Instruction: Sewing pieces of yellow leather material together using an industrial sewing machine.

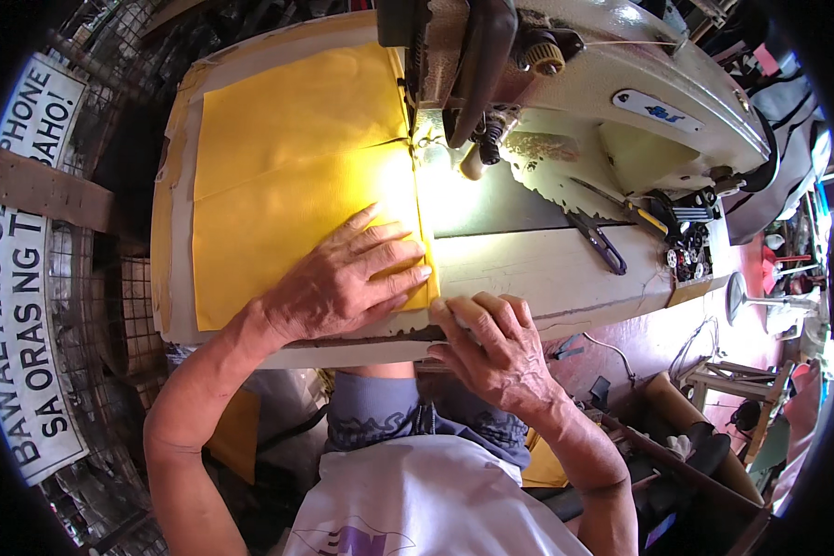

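Note:
A yellow leather-like sheet lies on the sewing machine's pale table, its right edge running up beside the presser foot and needle area. A seam or fold line crosses it. My left hand rests flat on the sheet's lower right part, fingers spread toward that edge. By the sheet's near right corner, at the front edge of the table, my right hand is curled, index fingertip at the corner and thumb lower down. What lies between its fingers is hidden. The sewing machine is lit by a bright lamp near its needle.
Right of the sheet lie dark-handled scissors or snips and a yellow-handled tool. Bobbin-like small parts crowd the table's right end. A wire mesh wall with a white sign stands at left. Below right are a wooden stool and rolled material.

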Demonstrator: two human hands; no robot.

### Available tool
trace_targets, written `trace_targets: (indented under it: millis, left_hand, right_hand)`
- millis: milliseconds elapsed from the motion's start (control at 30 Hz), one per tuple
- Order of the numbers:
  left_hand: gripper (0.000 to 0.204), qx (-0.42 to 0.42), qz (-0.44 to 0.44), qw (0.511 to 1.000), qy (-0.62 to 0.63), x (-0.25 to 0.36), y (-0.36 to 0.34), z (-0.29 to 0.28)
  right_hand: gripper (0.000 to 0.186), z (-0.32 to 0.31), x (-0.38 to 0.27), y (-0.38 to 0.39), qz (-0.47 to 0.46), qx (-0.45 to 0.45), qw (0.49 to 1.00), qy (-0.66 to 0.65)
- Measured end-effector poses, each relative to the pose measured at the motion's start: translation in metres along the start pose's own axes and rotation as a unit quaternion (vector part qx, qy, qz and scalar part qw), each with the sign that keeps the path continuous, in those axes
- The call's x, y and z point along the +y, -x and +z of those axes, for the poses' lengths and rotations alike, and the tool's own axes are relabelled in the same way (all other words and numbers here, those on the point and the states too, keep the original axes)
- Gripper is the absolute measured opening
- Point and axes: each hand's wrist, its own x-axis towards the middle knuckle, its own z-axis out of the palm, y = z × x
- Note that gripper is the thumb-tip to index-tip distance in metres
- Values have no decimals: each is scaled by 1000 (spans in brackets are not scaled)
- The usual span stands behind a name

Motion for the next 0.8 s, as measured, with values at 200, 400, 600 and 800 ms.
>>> trace_targets:
  millis: [200, 400, 600, 800]
  left_hand:
    - [26, 18, 5, 1000, -18, -25, -10, -11]
    - [30, -35, 7, 999, -8, -48, -17, -13]
    - [28, -15, -16, 1000, -20, -42, -23, -13]
    - [29, -24, -11, 999, -24, -51, -24, -14]
  right_hand:
    - [49, 1, 7, -31, 14, -3, 1000, 4]
    - [52, 5, 17, -46, 29, 15, 999, -6]
    - [50, 4, 22, -48, 21, 19, 999, -14]
    - [43, 0, 26, -55, 17, 3, 1000, -10]
